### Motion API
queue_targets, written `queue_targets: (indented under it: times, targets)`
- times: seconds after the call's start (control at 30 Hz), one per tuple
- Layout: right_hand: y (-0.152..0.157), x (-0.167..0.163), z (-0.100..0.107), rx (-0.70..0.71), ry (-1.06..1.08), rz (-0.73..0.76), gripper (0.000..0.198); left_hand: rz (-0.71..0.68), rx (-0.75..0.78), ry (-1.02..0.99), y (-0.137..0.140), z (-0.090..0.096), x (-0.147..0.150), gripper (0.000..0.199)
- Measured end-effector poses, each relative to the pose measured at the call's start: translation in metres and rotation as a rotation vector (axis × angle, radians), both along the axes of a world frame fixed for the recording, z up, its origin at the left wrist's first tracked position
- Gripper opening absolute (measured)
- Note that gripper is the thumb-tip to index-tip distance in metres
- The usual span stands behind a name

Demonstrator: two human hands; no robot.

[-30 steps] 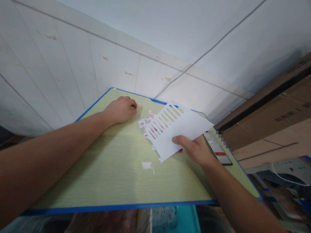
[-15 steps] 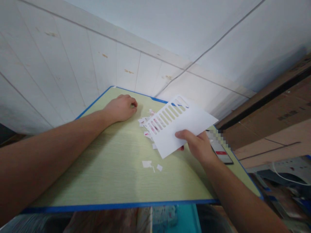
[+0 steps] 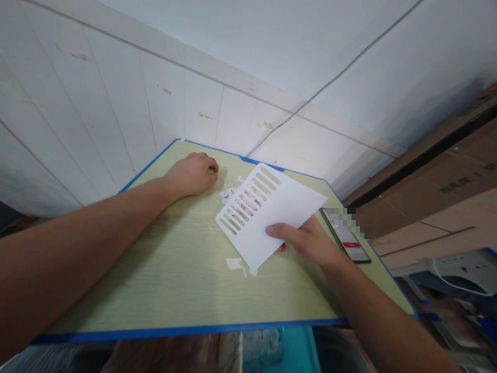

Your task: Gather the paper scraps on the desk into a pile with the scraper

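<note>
Card [image 3: 293,207] is being gripped by the right hand [image 3: 301,239], with the thumb [image 3: 277,230] being laid on top and the fingers [image 3: 281,249] being tucked beneath, a hold seemingly being used so that the slots [image 3: 250,201] are being left uncovered. Over the middle of the table [image 3: 171,280] it is being held, and the pile [image 3: 226,196] of printed paper bits is being partly covered; glimpses of pink are being given through the openings. Whether the pile is being touched by it cannot be told. Over to the left hand [image 3: 193,173]: near the pile, it is being rested on the table, loosely curled, perhaps for support; whether anything is being enclosed cannot be told. White scraps [image 3: 233,263] are being seen just beside the near corner. Out right, a phone [image 3: 352,244] is being borne flat near the table's edge, perhaps being placed there for easy viewing.
</note>
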State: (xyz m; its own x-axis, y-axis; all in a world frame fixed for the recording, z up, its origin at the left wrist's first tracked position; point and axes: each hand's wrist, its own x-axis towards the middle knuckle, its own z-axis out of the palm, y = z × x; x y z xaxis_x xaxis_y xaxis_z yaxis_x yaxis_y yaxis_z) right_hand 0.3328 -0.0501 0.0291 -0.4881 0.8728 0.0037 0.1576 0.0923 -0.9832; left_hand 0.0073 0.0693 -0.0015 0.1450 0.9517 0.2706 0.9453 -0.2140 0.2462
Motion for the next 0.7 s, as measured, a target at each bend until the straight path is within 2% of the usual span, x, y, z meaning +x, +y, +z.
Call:
queue_targets:
  times: [0.23, 0.5, 0.7]
  targets:
    - [-0.001, 0.008, 0.004, -0.091, -0.05, 0.116, 0.024, -0.006, -0.002, 0.01, 0.0, 0.001, -0.001, 0.044]
    - [0.001, 0.013, -0.003, -0.196, -0.057, 0.309, 0.039, -0.006, -0.018, 0.033, 0.0, 0.001, 0.0, 0.05]
    - [0.004, 0.014, -0.005, -0.179, -0.04, 0.227, 0.034, 0.006, -0.016, 0.016, -0.001, 0.002, 0.001, 0.048]
